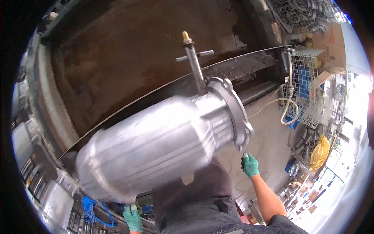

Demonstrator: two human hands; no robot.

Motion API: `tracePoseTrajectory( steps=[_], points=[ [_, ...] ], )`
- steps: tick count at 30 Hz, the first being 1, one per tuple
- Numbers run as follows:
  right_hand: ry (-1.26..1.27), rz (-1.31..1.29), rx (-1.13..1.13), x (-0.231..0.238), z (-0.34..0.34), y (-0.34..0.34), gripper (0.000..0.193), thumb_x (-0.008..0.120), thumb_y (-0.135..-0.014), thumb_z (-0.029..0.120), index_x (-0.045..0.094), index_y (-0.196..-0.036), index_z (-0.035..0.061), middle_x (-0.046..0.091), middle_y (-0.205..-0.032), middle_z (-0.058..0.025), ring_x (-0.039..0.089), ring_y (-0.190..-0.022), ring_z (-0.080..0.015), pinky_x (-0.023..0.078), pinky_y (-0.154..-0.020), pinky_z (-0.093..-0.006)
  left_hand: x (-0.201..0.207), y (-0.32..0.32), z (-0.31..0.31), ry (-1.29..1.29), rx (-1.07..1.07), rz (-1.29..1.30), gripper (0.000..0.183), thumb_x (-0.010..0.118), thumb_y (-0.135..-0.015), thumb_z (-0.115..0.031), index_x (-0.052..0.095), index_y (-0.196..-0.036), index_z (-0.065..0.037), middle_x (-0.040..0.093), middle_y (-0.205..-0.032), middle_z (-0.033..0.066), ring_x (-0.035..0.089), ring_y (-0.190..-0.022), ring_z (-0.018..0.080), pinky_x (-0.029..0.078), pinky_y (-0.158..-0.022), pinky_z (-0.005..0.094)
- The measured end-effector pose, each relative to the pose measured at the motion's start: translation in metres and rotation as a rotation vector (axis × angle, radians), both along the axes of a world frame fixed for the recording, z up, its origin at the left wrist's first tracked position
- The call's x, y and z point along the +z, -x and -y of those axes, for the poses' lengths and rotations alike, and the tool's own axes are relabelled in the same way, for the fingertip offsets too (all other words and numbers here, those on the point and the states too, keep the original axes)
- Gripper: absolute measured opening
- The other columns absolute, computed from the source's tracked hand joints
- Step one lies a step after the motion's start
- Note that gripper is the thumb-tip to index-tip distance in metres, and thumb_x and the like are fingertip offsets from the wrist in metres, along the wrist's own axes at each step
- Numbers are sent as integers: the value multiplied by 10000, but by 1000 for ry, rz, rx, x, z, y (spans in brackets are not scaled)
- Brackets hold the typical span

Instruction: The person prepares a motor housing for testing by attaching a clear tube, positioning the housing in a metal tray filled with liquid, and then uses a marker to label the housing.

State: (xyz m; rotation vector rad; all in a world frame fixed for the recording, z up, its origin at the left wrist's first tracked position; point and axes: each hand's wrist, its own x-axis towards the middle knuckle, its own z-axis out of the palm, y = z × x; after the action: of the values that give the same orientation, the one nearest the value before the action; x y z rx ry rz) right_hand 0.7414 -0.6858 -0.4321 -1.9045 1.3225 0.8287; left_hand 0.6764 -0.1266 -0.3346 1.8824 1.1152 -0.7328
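Observation:
A large silver metal canister (148, 144) lies slanted in front of me, blurred along its body. Its right end carries a bolted flange (234, 113). From its neck rises a metal post with a crossbar (196, 66) and a brass-coloured tip. At the lower left rim, my left hand (133, 218), in a green glove, grips the canister's underside; part of its fingers is hidden. Just below the flange's lowest lug is my right hand (250, 165), also green-gloved, with its fingers curled closed. Whatever it may hold is too small to make out.
Behind the canister is a wide tank (128, 50) with brown, murky contents and a raised rim. To the right hang a wire basket (307, 85) and a pale hose (290, 111). A yellow bag (320, 154) lies beyond. Blue cord (91, 210) sits at lower left.

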Motion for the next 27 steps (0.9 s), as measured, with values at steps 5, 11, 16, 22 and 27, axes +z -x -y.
tracePoseTrajectory(
  steps=[5,11,16,22,27],
  points=[
    [-27,-128,-32,-50,12,14,438,514,-1041,446,632,-1004,26,653,-739,-86,603,-542,-158,493,-489,-315,-69,78,-24,-301,-442,261,374,548,-1052,-333,627,-1126,24,637,-989,99,596,-801,171,510,-683,361],
    [-93,28,-67,-51,29,21,423,526,-1042,441,621,-1035,28,647,-740,-93,593,-535,-152,494,-484,-310,-58,50,-4,69,283,154,340,559,-1050,-293,612,-1149,28,644,-989,94,604,-807,176,510,-683,355],
    [-106,-3,-70,-26,25,-10,413,629,-990,342,577,-1306,81,671,-803,-107,642,-591,-159,543,-511,-331,-31,-13,25,25,116,41,233,581,-1044,-266,622,-1102,-44,643,-845,17,558,-672,104,453,-589,253],
    [-207,251,104,60,31,-79,317,642,-966,195,661,-1233,26,728,-884,-113,677,-664,-152,557,-630,-294,8,-53,71,-24,-26,5,434,521,-1052,-421,639,-1032,-4,644,-830,77,599,-731,176,486,-666,333],
    [70,774,113,150,86,-169,248,626,-929,84,672,-1160,5,709,-823,-130,659,-654,-142,535,-632,-307,55,-85,99,-104,-175,76,409,509,-1061,-391,639,-987,-10,624,-791,45,524,-680,134,459,-611,313]
  ],
)
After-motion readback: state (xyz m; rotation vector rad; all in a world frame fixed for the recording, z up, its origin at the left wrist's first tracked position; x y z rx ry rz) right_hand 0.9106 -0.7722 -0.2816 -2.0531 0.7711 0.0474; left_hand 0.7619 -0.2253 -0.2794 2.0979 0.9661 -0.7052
